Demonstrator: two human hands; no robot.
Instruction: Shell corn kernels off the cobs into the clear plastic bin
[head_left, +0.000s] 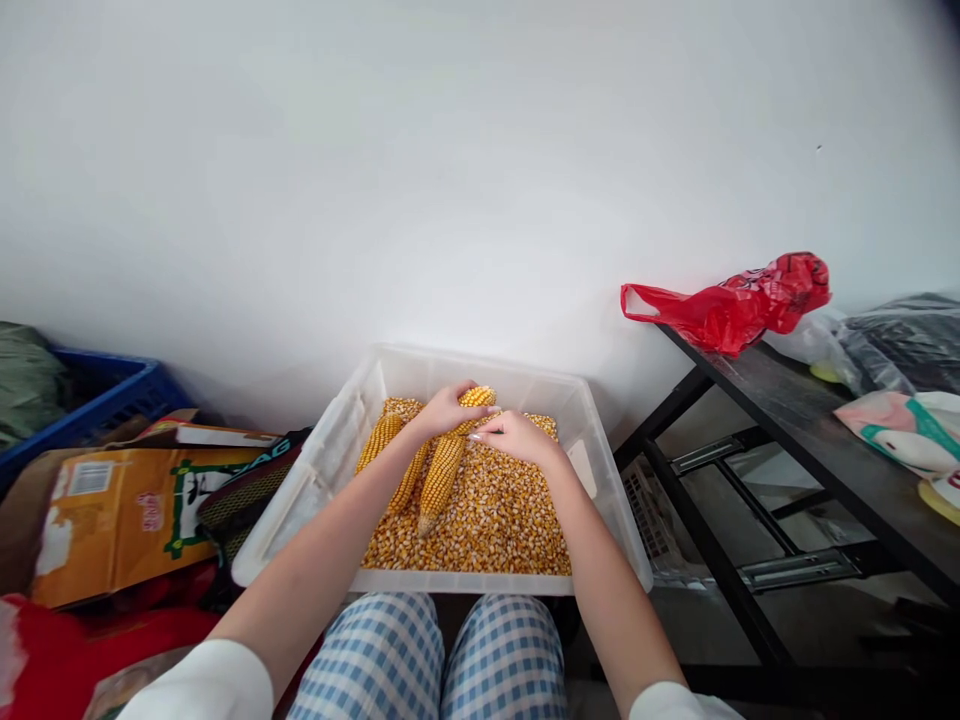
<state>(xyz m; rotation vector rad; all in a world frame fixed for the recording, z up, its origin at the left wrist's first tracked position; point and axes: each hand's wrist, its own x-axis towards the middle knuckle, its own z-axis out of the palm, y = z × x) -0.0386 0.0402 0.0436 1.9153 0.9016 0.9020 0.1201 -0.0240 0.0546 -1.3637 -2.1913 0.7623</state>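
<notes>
An ear of corn (478,397) with yellow kernels is held above the far part of a translucent plastic tub (469,583). My left hand (448,410) is closed round it from the left. From the right, my right hand (516,437) closes on the same ear, thumb and fingers pressed to its kernels. Under my hands lies a bed of loose corn kernels (502,515). Another whole ear (441,475) rests on them, pointed end towards me. More ears (380,440) lie left of it, partly hidden behind my left forearm.
A black metal frame (795,430) stands right of the tub, with a red plastic bag (750,305) on top. Left are a flattened orange carton (127,525), a dark mesh bag (251,500) and a blue crate (112,395). A white wall (480,180) rises behind.
</notes>
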